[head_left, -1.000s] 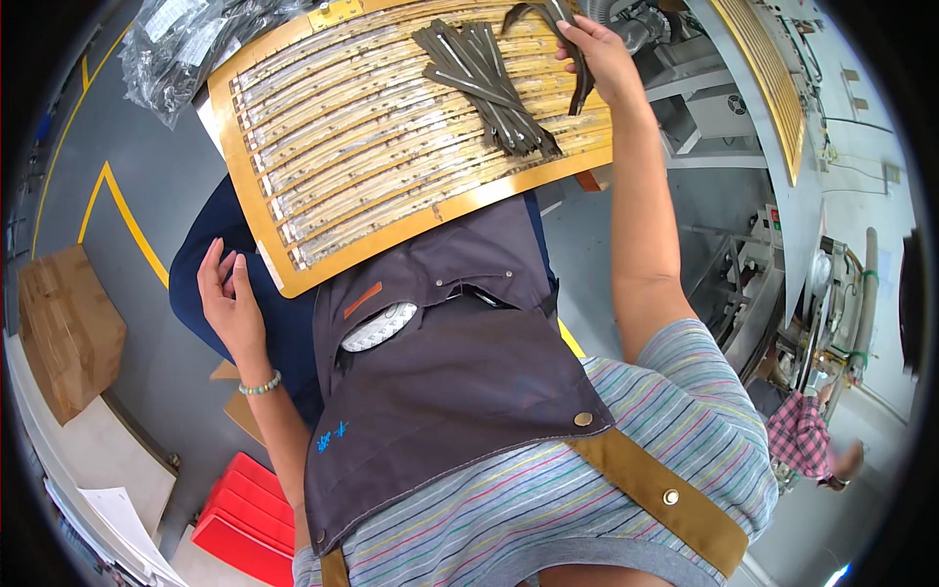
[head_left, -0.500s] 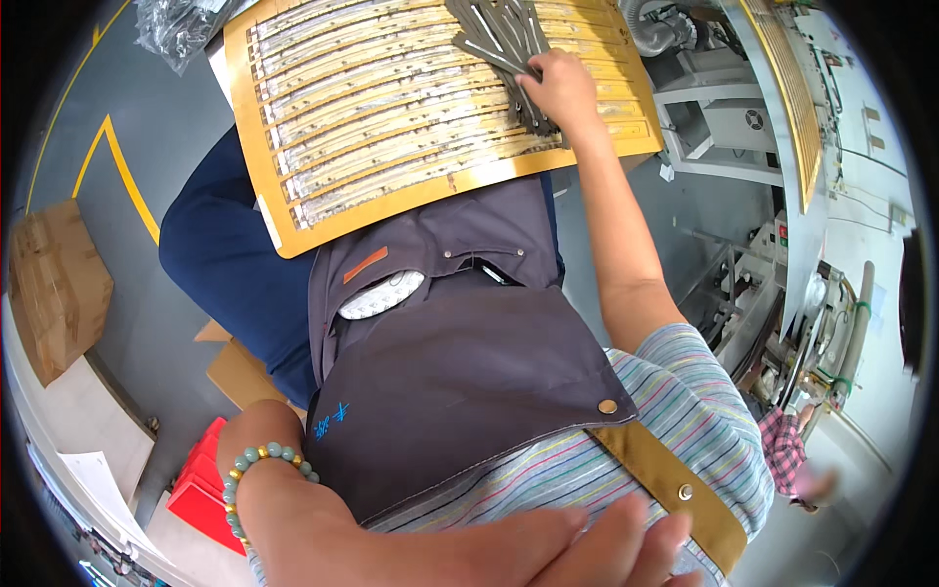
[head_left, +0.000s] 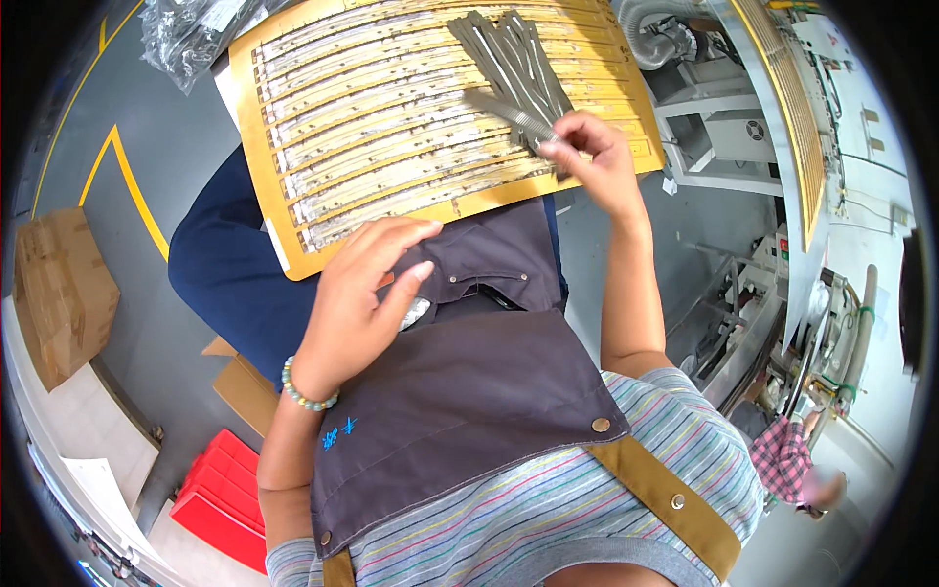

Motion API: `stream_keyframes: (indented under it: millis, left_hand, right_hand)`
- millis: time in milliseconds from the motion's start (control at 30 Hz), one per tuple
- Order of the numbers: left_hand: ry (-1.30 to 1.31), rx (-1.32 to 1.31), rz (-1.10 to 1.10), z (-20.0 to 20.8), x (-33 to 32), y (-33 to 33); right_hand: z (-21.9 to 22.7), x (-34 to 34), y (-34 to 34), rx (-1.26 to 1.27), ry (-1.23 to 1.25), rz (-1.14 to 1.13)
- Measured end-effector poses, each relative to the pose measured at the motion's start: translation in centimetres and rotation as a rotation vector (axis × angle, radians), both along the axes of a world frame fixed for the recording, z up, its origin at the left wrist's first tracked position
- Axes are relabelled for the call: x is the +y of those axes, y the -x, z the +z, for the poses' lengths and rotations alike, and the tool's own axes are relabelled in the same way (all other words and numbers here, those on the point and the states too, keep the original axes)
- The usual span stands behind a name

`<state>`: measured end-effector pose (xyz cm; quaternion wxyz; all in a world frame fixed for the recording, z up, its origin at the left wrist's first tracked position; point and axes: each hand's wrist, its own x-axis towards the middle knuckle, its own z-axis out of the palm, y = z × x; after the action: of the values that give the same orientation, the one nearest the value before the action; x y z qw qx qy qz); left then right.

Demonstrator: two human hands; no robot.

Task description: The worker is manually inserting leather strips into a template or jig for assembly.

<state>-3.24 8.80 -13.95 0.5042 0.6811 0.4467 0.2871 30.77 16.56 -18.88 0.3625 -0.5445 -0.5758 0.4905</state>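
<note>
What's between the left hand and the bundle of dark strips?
In the head view, the yellow board lies between the left hand and the dark strips: its lower border, then several rows.

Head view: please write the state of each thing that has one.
Left hand: open, apparently empty
Right hand: closed on dark strip
Dark strip: held, blurred
Strip bundle: loose, lying on yellow board
Yellow board: partly covered
Clear plastic: crumpled
Bracelet: worn, left wrist
Apron: worn

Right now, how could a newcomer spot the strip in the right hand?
Find the yellow board; on its right half lies a bundle of dark strips. At the bundle's lower end, the right hand pinches the grey strip, blurred and angled across its sharper neighbours.
</note>
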Motion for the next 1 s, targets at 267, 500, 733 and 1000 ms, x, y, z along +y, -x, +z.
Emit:
stream_keyframes:
  millis: [267,500,733,1000]
  left_hand:
    - [0.059,0.124,-0.070,-4.2,0.4,0.5]
    - [0.448,-0.030,0.037,-7.7,-1.8,7.3]
    - [0.341,0.258,0.276,-12.0,-3.4,10.6]
    - [0.136,0.146,0.661,-18.6,-2.4,11.8]
  right_hand:
    - [0.2,-4.3,10.0,-0.101,-0.177,0.566]
    - [-2.6,-4.4,10.5,-0.125,0.003,0.662]
    - [-6.2,-4.7,7.2,-0.225,0.105,0.592]
    - [-9.6,-0.9,8.3,-0.107,0.348,0.451]
